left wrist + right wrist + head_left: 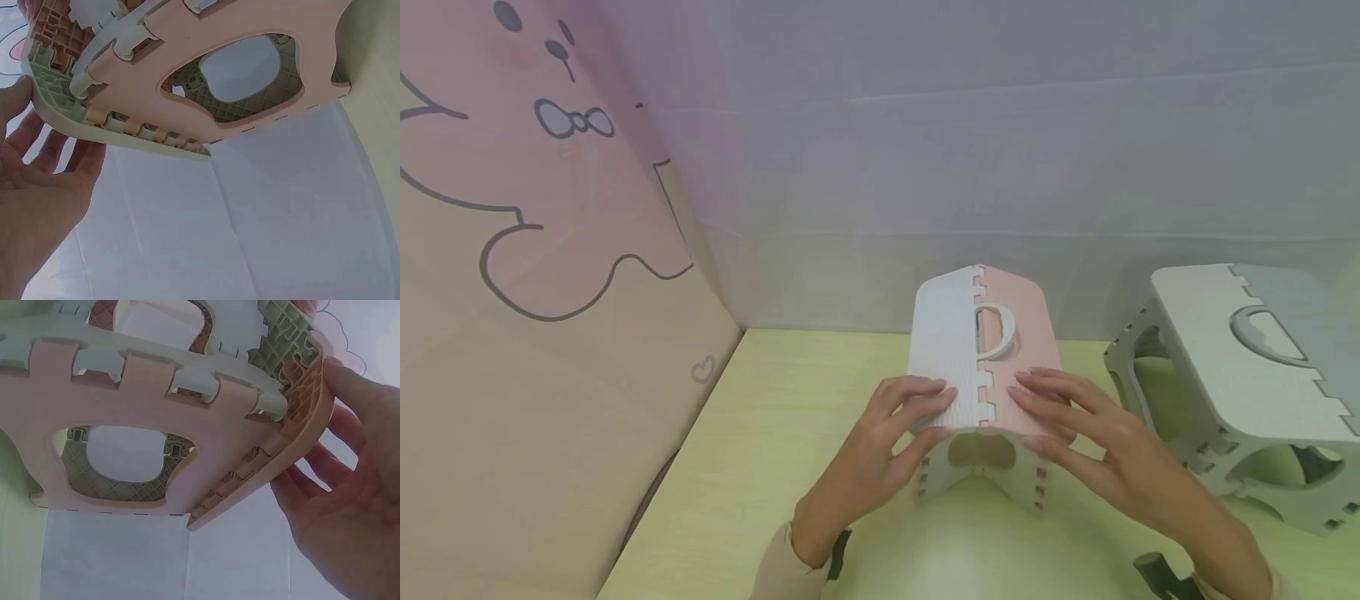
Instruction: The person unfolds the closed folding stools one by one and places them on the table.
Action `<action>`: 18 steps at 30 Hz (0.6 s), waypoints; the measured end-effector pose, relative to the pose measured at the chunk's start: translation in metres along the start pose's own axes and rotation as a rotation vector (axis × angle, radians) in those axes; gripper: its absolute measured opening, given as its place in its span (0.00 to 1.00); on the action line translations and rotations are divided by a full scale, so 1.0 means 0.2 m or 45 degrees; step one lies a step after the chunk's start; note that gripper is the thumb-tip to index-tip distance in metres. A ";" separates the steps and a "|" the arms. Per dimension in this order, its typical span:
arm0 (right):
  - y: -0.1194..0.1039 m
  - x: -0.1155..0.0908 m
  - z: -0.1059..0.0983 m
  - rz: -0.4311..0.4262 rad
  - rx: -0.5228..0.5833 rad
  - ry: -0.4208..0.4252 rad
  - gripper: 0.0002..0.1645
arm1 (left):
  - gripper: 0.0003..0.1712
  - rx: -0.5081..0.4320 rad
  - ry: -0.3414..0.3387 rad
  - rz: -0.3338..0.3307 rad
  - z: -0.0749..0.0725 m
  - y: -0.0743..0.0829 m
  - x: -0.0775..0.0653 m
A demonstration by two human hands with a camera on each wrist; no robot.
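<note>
A folding step stool (pixel 946 342) stands half folded on the table, its top bent like a roof along a toothed hinge. One top half is white and the other pink, with a white loop handle at the hinge. My left hand (pixel 887 433) rests its fingers on the white half, thumb at the front edge. On the pink half lie the fingers of my right hand (pixel 1097 433), its thumb also at the front edge. From below, the wrist views show the ribbed underside and a pink leg panel (pixel 244 25) with a large oval opening.
To the right stands a second folding stool (pixel 1195 333), white and grey, unfolded with a flat top. The pale yellow-green table (pixel 797 400) meets a light curtain (pixel 925 150) behind. At left hangs a cloth (pixel 572 375) with a pink cartoon animal.
</note>
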State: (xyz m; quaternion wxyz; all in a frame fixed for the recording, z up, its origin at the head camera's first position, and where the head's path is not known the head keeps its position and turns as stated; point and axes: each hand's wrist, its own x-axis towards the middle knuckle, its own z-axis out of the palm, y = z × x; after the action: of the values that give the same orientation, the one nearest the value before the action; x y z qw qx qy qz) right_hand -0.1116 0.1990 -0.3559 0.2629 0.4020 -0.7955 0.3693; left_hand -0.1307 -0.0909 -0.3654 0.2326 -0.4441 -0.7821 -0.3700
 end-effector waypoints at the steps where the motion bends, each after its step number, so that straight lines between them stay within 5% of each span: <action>1: 0.00 0.00 0.00 0.001 -0.001 -0.001 0.31 | 0.22 0.002 0.001 0.000 0.00 0.00 0.00; 18: 0.01 0.00 0.00 0.033 -0.005 -0.029 0.32 | 0.22 0.025 -0.005 -0.017 0.01 -0.01 0.00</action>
State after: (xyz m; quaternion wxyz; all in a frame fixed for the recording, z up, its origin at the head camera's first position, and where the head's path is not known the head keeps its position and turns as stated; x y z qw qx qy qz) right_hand -0.1132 0.2004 -0.3567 0.2495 0.3953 -0.8044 0.3666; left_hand -0.1333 -0.0904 -0.3667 0.2331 -0.4371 -0.7892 -0.3630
